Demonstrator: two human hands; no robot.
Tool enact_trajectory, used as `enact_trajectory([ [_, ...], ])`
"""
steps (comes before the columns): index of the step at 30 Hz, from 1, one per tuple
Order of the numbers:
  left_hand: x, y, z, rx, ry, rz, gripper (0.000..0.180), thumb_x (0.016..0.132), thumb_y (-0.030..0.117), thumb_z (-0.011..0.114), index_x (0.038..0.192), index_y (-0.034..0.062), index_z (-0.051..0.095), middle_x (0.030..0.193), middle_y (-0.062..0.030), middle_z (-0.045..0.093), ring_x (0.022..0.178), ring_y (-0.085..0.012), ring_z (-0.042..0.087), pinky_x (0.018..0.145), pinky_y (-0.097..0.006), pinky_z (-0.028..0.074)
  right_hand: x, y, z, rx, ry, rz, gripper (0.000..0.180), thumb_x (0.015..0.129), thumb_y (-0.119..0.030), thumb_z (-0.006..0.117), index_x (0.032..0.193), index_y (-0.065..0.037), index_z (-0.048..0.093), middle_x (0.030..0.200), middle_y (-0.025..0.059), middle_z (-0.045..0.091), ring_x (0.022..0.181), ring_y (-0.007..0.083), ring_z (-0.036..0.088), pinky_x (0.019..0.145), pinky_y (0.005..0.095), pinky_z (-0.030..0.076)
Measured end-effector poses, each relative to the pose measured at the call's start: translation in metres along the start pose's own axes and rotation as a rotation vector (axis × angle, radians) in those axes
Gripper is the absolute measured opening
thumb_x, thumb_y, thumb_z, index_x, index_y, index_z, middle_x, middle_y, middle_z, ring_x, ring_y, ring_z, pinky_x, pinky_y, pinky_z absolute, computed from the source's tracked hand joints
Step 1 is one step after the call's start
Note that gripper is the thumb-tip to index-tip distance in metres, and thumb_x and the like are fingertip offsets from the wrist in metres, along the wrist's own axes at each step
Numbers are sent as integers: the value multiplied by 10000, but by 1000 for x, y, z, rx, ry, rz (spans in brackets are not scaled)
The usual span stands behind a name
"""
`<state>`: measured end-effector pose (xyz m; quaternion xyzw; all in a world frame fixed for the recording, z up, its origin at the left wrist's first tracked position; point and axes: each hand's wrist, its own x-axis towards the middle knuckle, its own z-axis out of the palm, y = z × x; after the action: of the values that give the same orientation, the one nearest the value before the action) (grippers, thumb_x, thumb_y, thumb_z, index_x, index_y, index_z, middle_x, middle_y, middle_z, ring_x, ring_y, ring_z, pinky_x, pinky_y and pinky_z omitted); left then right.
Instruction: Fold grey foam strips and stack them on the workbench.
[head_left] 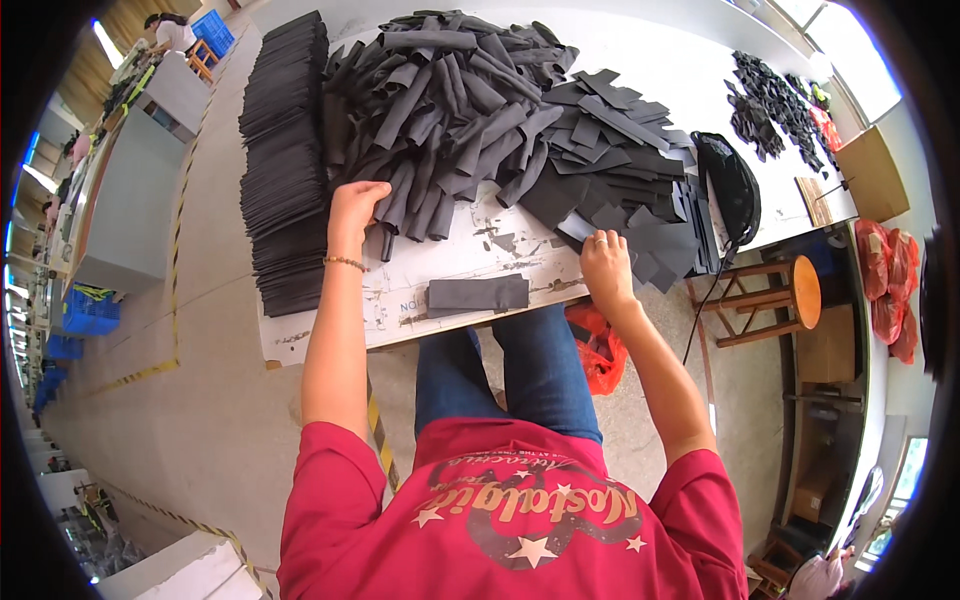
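My left hand (355,212) is at the left edge of a heap of rolled black strips (440,110). Its fingers are bent round a rolled strip there, though the grip is partly hidden. Lower right of the heap, my right hand (607,266) has its fingers closed at the edge of a flat black piece (576,228), among many loose flat pieces (640,190). Between my hands, close to the table's front edge, lies one flat black strip (478,293).
A long stack of black pieces (285,170) lines the left side of the white table (330,335). A black bag-like object (728,185) hangs at the right corner near a wooden stool (803,292). Under the table sits a red plastic bag (600,355). Another person (172,32) works far left.
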<state>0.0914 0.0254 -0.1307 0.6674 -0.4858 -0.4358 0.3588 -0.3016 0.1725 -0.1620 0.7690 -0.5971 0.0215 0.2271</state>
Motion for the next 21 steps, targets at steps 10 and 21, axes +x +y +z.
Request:
enact_trajectory([
  [10, -102, -6, 13, -973, -63, 8, 167, 924, 116, 626, 980, -42, 619, 932, -210, 693, 764, -315, 710, 649, -400, 616, -2, 5, -9, 442, 211, 10, 101, 775, -80, 641, 869, -46, 626, 954, 102, 595, 927, 280, 573, 804, 385, 451],
  [21, -131, -11, 59, -1364, -284, -130, 181, 905, 92, 668, 1068, 42, 609, 997, -84, 677, 937, -228, 661, 910, -401, 546, 36, -59, -82, 1394, 240, 337, 315, 868, -69, 685, 1116, -31, 493, 949, 54, 528, 872, 151, 515, 808, 294, 439],
])
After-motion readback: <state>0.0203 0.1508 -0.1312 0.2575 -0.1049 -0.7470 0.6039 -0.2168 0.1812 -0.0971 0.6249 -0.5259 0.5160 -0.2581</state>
